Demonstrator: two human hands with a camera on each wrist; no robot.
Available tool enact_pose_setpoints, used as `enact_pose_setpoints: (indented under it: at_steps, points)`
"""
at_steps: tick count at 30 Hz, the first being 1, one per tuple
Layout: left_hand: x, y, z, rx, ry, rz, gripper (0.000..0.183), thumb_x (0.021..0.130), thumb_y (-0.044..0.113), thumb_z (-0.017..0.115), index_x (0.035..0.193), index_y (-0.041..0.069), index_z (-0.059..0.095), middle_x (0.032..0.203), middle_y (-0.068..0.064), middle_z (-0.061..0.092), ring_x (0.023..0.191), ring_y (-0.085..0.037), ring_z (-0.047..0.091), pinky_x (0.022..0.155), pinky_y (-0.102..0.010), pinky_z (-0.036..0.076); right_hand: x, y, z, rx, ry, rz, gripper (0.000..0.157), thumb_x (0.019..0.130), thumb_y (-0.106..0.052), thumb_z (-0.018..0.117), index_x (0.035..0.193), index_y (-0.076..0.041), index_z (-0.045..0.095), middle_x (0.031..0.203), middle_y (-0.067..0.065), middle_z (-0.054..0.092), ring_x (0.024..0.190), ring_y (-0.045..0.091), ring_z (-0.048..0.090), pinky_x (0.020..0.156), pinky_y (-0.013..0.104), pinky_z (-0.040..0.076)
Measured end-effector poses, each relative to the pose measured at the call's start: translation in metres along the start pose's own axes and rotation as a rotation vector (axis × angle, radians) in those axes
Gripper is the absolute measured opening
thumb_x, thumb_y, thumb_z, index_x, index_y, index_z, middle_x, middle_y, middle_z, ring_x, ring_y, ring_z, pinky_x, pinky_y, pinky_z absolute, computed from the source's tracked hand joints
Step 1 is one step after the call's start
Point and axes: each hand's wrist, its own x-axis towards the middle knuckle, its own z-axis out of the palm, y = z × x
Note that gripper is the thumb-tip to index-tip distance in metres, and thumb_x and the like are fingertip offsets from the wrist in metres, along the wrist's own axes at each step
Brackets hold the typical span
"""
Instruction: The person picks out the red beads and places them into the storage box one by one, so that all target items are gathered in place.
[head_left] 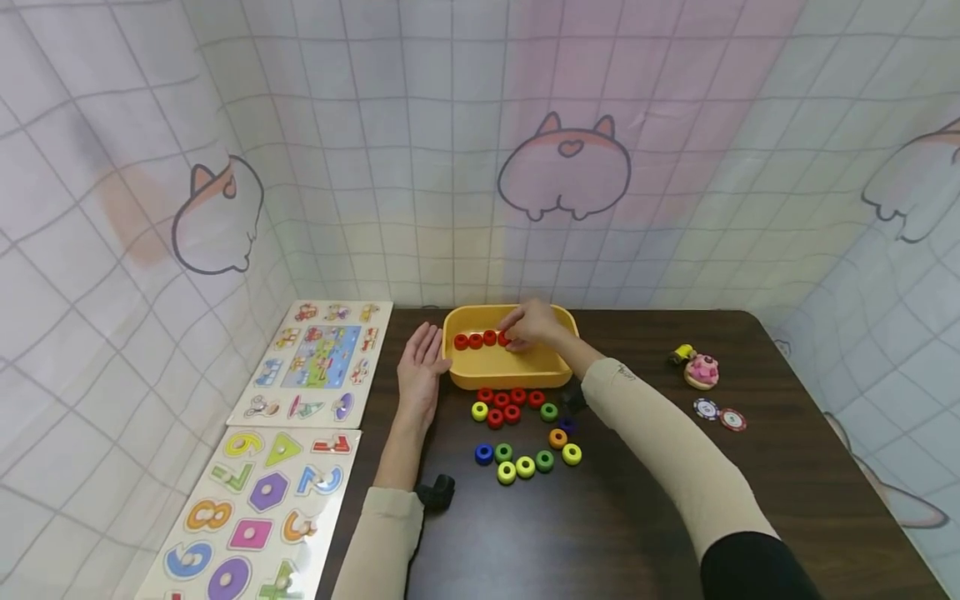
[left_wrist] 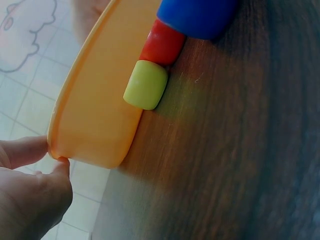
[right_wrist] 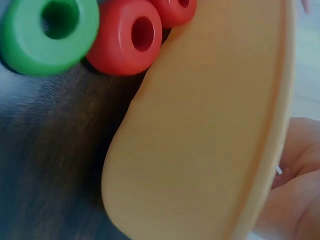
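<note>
A yellow plastic tray (head_left: 512,381) stands at the back of the table, with a row of red beads (head_left: 476,341) inside along its left half. My right hand (head_left: 531,323) reaches over the tray's right side, and its fingertips pinch the red bead (head_left: 504,337) at the row's right end, partly covering it. In the right wrist view the tray wall (right_wrist: 200,125) hides those fingertips. My left hand (head_left: 420,371) is beside the tray's left end, fingers straight, its thumb at the rim; the left wrist view shows fingertips (left_wrist: 30,151) right at the rim.
Several red beads (head_left: 512,413) lie in front of the tray, with green, yellow, orange and blue beads (head_left: 483,453) nearer. Puzzle boards (head_left: 251,508) line the left edge. At right are a toy cupcake (head_left: 702,372), a yellow toy (head_left: 682,354) and poker chips (head_left: 732,419).
</note>
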Motion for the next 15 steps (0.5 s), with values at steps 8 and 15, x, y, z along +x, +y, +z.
enact_pose_setpoints:
  at_steps: [8,15]
  points:
    - [0.003,0.0,0.003,0.01,0.02,-0.003,0.078,0.079,-0.029,0.05,0.145,0.012,0.042,0.151,-0.013,0.038,0.138,-0.02,0.042,0.111,-0.03,0.038,-0.054,-0.015,-0.02,-0.053,-0.058,-0.215,0.015,0.089,0.0,0.066,0.102,-0.001,0.073,0.108,0.022,0.07,0.087,0.039,0.071,0.076,0.048,0.059]
    - [0.002,-0.003,0.001,0.011,0.012,-0.007,0.079,0.08,-0.029,0.049,0.147,0.012,0.04,0.154,-0.016,0.034,0.14,-0.021,0.04,0.113,-0.033,0.034,-0.112,-0.016,-0.018,-0.185,-0.186,-0.347,0.01,0.087,-0.005,0.071,0.095,-0.008,0.076,0.099,0.014,0.074,0.077,0.033,0.073,0.067,0.043,0.061]
